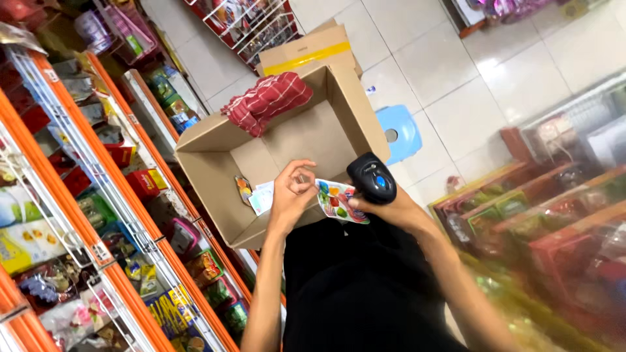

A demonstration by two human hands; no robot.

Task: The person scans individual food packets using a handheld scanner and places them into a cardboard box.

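Your orange-edged shelving [98, 195] hems you in on one side, and pale floor tiles [456, 78] lie open beyond the blue stool [399, 132]. The open cardboard box [306, 130] sits before you, a red checked cloth [266, 101] draped on its rim. Your right hand [391, 208] grips a black scanner [372, 178]; your left hand [292, 192] pinches a colourful packet [336, 202] over the box's near edge. The goods at far right blur.

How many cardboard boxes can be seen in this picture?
2. One large open cardboard box is in front of the hands, with a red checked cloth on its rim; a closed taped box stands behind it. Others may be hidden.
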